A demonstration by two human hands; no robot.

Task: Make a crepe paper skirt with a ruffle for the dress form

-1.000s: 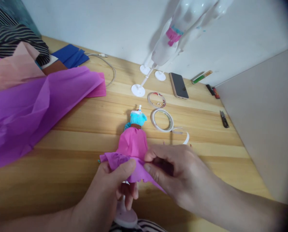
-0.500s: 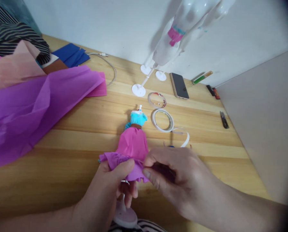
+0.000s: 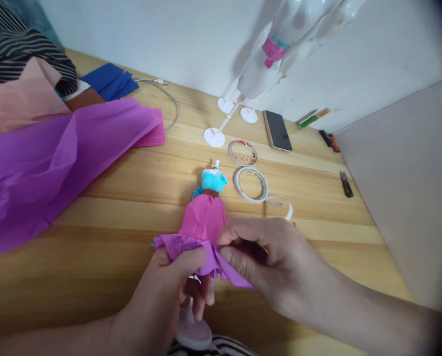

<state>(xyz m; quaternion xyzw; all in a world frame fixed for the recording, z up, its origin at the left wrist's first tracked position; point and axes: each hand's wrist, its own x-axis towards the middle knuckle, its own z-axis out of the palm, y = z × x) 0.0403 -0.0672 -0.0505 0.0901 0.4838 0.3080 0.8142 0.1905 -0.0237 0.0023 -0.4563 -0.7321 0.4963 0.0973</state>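
Observation:
A small headless doll form (image 3: 213,181) lies toward me in a turquoise top, a brown waistband (image 3: 210,193) and a pink skirt (image 3: 203,215). Along the skirt's lower edge runs a gathered purple crepe-like strip (image 3: 209,261). My left hand (image 3: 176,277) is closed round the lower skirt, its thumb pressing the strip down and its fingers underneath. Between thumb and index finger, my right hand (image 3: 258,259) pinches the strip's upper edge at the right side; a loose length spreads below those fingers. The doll's white round stand (image 3: 193,335) shows under my left hand.
Beyond the doll lie two tape rolls (image 3: 251,184), a phone (image 3: 277,130) and a white mannequin (image 3: 260,74) on a round base. A black cutter (image 3: 346,184) is at the right edge. Purple sheet (image 3: 58,163), blue pieces (image 3: 110,81) and a cable (image 3: 174,106) occupy the left.
My right hand has shifted slightly up along the strip, and a longer piece of purple now fans out to the right beneath it. My left hand keeps its hold.

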